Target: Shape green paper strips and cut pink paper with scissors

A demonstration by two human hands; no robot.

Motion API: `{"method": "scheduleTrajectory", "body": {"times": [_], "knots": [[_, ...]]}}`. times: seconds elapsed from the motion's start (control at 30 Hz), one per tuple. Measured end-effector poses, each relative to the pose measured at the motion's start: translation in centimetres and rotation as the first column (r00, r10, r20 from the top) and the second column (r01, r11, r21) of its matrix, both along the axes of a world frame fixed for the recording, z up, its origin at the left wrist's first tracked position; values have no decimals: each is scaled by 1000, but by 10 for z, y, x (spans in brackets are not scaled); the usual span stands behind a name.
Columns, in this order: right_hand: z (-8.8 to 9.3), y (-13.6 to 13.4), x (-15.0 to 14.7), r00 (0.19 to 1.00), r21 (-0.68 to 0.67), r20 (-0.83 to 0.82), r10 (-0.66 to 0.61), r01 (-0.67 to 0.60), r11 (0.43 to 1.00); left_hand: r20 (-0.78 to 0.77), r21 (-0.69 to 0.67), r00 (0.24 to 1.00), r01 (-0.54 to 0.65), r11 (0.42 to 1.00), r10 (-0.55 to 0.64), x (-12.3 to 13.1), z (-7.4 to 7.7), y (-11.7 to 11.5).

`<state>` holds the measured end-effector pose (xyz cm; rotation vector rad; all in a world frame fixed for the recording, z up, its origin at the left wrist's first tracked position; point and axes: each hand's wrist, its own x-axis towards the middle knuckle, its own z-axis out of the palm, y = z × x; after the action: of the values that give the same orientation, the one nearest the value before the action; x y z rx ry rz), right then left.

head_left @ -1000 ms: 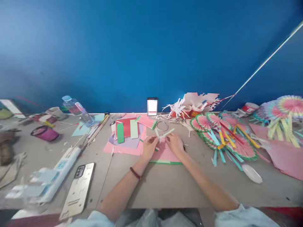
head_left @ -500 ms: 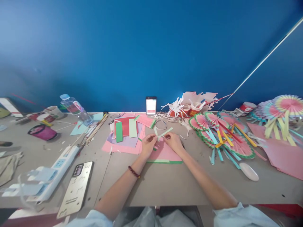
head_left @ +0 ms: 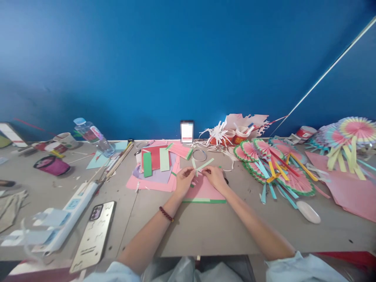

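- Both my forearms reach forward over the bench and meet in the middle; my left hand and my right hand are close together, palms down, above a pink sheet with a green edge.
- On my left wrist there is a dark red bead bracelet.
- Compared with half a second ago, my hands stay at almost the same place; the right hand has moved a little nearer to the left one, and the strips stand a bit more upright.
- The pale green paper strips cross each other just between my two hands and stick out beyond the fingertips, toward the wall.
- The fingers of both hands are pinched on these strips, left on one side, right on the other.
- Just behind the strips lies a thin metal ring, and to the left a pile of coloured papers.
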<state>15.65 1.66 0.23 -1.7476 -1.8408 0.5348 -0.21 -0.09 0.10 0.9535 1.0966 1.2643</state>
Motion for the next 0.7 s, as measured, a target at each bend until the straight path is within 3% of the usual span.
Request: {"method": "scheduleTrajectory", "body": {"times": [0.37,0.7], "knots": [[4,-12,-14,958,15,287,17,-22,1000,-16,8,1000,-7,1000,7,0,-4,2],[1,-16,-16,898,168,438,-38,-40,985,18,-8,1000,-22,1000,22,1,1,1]]}}
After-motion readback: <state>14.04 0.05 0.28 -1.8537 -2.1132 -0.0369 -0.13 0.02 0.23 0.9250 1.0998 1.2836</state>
